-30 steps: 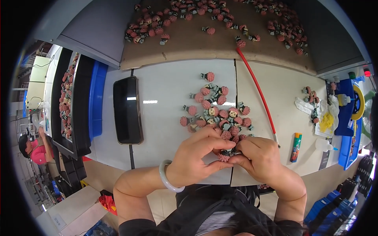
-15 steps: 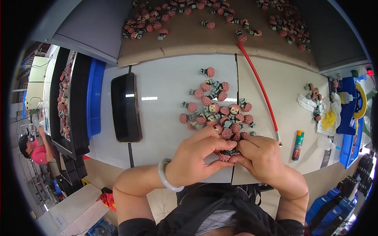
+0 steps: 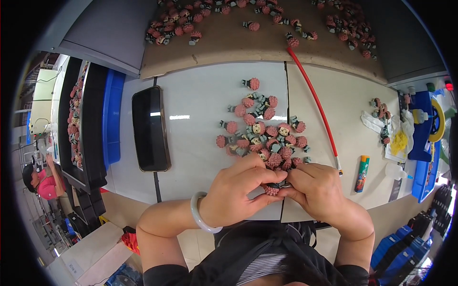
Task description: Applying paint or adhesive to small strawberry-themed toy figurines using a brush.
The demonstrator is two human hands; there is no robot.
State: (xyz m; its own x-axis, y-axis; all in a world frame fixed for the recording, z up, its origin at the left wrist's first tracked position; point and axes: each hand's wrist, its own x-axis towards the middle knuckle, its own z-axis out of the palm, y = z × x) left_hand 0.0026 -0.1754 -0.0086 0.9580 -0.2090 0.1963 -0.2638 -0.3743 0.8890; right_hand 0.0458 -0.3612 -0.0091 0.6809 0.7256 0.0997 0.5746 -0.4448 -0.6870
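Between my two hands, close to the table's near edge, is a small figurine with a pink knobbly head and a dark body. My left hand, with a pale bangle at the wrist, pinches it from the left. From the right, the fingers of my right hand are closed on its other side and hide part of it. Just beyond my fingertips lies a loose pile of similar figurines, pink-headed with grey and black bodies. One figurine lies apart at the far end of the pile.
A phone lies on the left. To the right are a red-handled brush and a green-orange tube. More figurines cover a brown raised board at the back. A black tray of figurines stands far left; another person is beyond.
Both hands keep nearly the same grip on the figurine. The whole view has shifted very slightly; the things on the table have not otherwise moved.
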